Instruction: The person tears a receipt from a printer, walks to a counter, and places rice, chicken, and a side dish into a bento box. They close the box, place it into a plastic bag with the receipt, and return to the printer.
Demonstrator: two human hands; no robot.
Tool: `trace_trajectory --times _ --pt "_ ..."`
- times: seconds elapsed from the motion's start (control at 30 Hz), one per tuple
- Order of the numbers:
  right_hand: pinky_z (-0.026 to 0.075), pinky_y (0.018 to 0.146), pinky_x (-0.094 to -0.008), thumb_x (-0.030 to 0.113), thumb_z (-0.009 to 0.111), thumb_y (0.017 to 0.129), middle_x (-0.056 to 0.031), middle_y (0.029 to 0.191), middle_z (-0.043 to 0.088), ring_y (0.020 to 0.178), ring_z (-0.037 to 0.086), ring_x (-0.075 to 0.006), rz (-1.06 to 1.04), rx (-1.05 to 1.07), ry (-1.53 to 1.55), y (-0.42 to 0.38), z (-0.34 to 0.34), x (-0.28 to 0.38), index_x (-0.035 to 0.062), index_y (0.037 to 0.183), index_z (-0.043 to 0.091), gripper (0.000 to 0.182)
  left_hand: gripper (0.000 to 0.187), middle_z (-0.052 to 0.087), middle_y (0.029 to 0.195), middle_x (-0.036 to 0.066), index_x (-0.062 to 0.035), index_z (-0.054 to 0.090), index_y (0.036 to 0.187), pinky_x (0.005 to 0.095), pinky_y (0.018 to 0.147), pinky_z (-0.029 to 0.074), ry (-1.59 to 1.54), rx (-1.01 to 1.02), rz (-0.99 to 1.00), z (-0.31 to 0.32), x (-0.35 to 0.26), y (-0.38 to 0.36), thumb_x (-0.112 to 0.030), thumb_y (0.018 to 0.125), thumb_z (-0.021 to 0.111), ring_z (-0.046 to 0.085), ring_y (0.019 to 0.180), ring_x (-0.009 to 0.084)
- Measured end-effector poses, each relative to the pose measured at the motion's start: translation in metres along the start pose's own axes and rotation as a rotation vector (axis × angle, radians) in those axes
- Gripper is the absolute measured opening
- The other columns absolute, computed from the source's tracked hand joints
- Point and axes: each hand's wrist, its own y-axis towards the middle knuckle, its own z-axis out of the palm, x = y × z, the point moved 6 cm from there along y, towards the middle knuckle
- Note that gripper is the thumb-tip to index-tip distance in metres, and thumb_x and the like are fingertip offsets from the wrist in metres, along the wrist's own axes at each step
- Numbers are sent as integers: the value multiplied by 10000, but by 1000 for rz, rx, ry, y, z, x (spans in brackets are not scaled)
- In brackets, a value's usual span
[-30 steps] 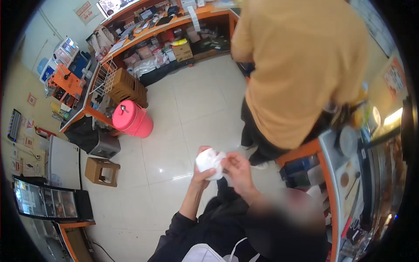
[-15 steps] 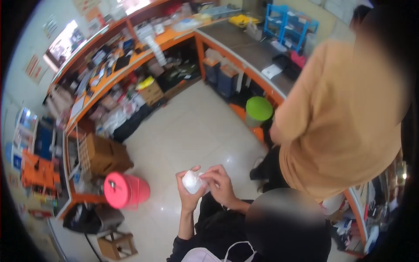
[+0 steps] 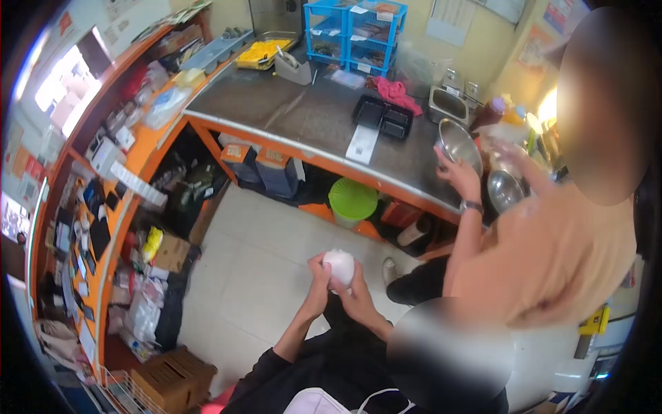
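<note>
In the head view, a white, rounded bundle (image 3: 340, 268) is held up over the tiled floor in front of my dark clothing. Its material cannot be made out; it looks smooth and soft. My left hand (image 3: 319, 277) is closed around its left side, fingers curled against it. From below and the right, my right hand (image 3: 354, 298) grips the same bundle, so both hands touch it at once. Part of its lower surface is hidden behind my fingers.
To the right, a co-worker in a tan shirt (image 3: 545, 255) holds a metal bowl (image 3: 458, 143) at the dark counter (image 3: 255, 110). A black takeaway tray (image 3: 396, 123) and blue rack (image 3: 372, 41) stand there. Below is a green-lidded bin (image 3: 353, 199). Orange shelving (image 3: 110, 228) runs along the left.
My view has swung right, bringing the counter and the co-worker's bowl into sight. My right hand has gone from pinching the bundle's side to cupping it from below with the left.
</note>
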Motion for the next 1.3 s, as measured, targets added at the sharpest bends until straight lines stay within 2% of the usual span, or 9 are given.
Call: trace_trajectory --times 0.3,0.47,0.6,0.73,0.83,0.87,0.97,1.07,1.3 --pt "490 895 -365 296 742 870 -180 1173 564 1041 601 -252 10 -295 -89 169 -30 -10 -4 1327 331 684 599 285 1444 145 -1 170 1492 359 1142 216 176 359 -139 0 -51 177 -357 1049 358 278 1362 228" --pt "484 923 -360 267 748 863 -202 1211 500 1066 576 -251 145 -491 107 236 -57 -19 -8 1273 311 659 482 530 1348 115 -15 440 1443 308 1042 391 189 351 -109 3 -65 262 -5 969 524 501 1229 197" --pt "485 901 -350 298 786 830 -207 1157 527 1063 574 -228 205 -524 -147 298 -63 -19 -11 1220 325 678 435 551 1343 120 9 499 1386 309 1040 403 213 322 -159 -4 -56 335 15 953 544 502 1253 200" --pt "486 879 -343 285 844 759 -159 1104 585 1035 591 -224 201 -487 -219 373 -84 -5 -11 1189 427 668 407 488 1422 143 -14 503 1384 335 1062 393 303 506 -11 7 -91 407 -64 982 541 500 1269 224" --pt "489 874 -350 216 851 723 -132 1084 616 1006 606 -219 132 -569 -331 435 -126 14 7 1193 493 627 473 499 1407 128 -39 466 1406 324 1039 419 126 415 -16 14 -89 455 7 940 537 529 1251 224" --pt "494 871 -357 188 840 722 -141 1081 620 999 616 -238 100 -637 -412 456 -139 26 18 1207 493 620 482 497 1392 162 -35 444 1392 401 1096 362 385 487 183 14 -81 468 -66 928 569 484 1299 305" --pt "490 892 -393 132 816 701 -183 1112 609 1025 622 -323 -14 -756 -627 512 -166 46 29 1221 498 618 415 456 1419 166 -23 495 1339 451 1123 325 882 824 480 11 -47 478 -147 948 557 425 1336 330" --pt "412 976 -447 51 789 616 -191 1158 559 1121 527 -397 -246 -584 -894 555 -172 30 51 1258 490 708 411 426 1437 155 -27 532 1298 462 1155 266 1046 969 534 4 -31 471 -203 929 578 353 1383 312" --pt "396 996 -477 -48 748 625 -157 1261 491 1183 471 -396 -162 -305 -1150 574 -156 -14 86 1320 466 762 444 412 1475 130 -30 546 1299 457 1165 246 1169 1053 679 -9 -17 473 -212 898 599 339 1403 265"
